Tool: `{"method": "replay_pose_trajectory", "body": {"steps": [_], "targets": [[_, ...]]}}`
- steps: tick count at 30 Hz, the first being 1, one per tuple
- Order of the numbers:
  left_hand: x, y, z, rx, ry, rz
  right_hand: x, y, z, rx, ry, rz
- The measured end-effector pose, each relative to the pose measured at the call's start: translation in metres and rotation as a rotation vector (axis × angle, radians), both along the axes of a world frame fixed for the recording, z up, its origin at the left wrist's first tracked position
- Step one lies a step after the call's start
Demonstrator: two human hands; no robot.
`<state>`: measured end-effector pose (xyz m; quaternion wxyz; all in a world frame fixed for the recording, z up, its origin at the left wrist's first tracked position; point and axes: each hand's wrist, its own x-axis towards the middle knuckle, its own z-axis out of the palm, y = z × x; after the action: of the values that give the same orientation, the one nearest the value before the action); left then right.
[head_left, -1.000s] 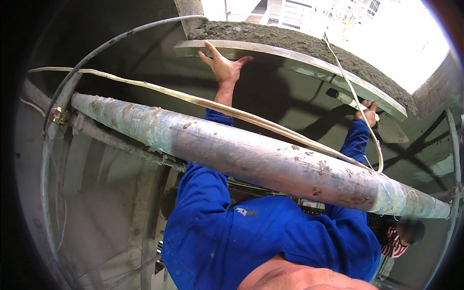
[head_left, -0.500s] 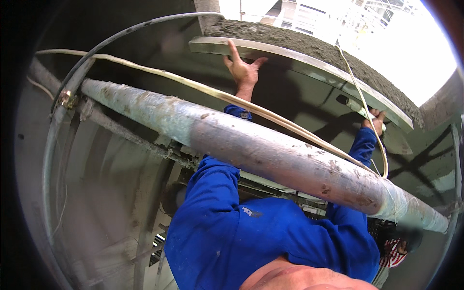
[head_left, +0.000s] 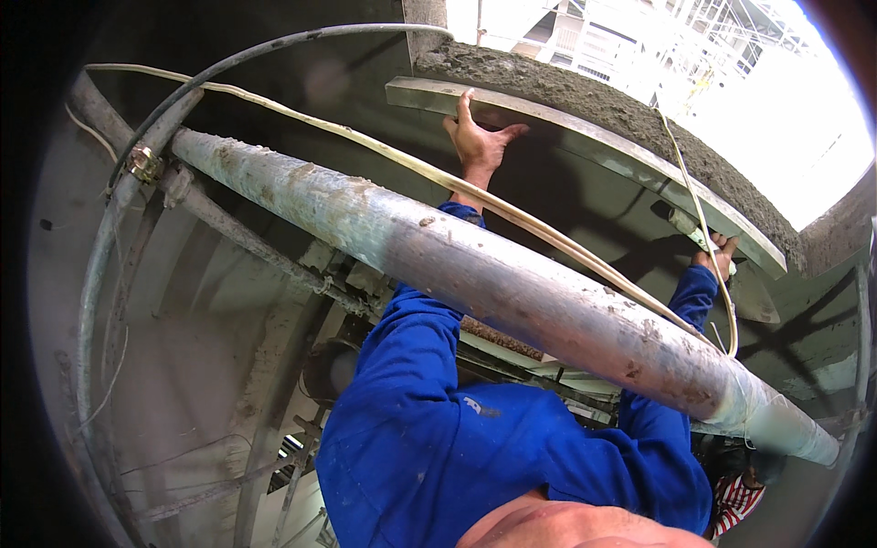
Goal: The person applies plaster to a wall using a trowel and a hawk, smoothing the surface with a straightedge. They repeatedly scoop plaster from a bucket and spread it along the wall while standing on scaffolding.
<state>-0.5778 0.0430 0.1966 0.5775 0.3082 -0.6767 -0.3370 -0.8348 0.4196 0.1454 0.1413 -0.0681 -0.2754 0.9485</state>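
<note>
A long pale straightedge (head_left: 594, 151) lies along the lower side of a rough mortar edge (head_left: 630, 110) at the wall opening. Near its left part, my left hand (head_left: 480, 148) has thumb and fingers spread, with the upraised finger against the bar. My right hand (head_left: 715, 258) is closed round the light handle of a trowel (head_left: 755, 294) and is up against the bar's right part. The trowel's thin blade shows below that hand, beside the wall. Some of the right fingers are hidden behind the bar and a cable.
A thick, mortar-spattered pipe (head_left: 438, 242) crosses in front of my arms. Pale cables (head_left: 393, 163) run above it, one looping past my right hand (head_left: 717, 247). At left, poles meet at a clamp (head_left: 144, 164). A person in striped clothing (head_left: 736, 500) is below right.
The whole view has shifted slightly, so the scene sits a little further right and lower. Both hands keep about the same places along the straightedge.
</note>
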Motion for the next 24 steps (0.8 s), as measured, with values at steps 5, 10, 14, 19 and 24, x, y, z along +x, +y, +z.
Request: {"method": "replay_pose_trajectory", "body": {"steps": [5, 10, 14, 19, 24], "targets": [[-0.0008, -0.0031, -0.0024, -0.026, 0.021, 0.011, 0.0024, 0.0016, -0.0012, 0.029, 0.036, 0.034], [-0.0013, -0.006, -0.0027, -0.038, 0.025, 0.001, 0.0035, 0.0031, -0.0007, -0.016, 0.09, 0.089], [-0.0014, -0.0083, -0.0035, -0.059, 0.019, 0.012, 0.0075, 0.0018, 0.0009, -0.032, 0.092, 0.095], [-0.0012, -0.0089, -0.0033, -0.09, 0.017, 0.03, 0.009, 0.0016, 0.0004, -0.037, 0.087, 0.097], [-0.0022, -0.0102, -0.0041, -0.068, 0.033, -0.001, 0.0049, 0.0014, -0.0005, -0.041, 0.06, 0.095]]}}
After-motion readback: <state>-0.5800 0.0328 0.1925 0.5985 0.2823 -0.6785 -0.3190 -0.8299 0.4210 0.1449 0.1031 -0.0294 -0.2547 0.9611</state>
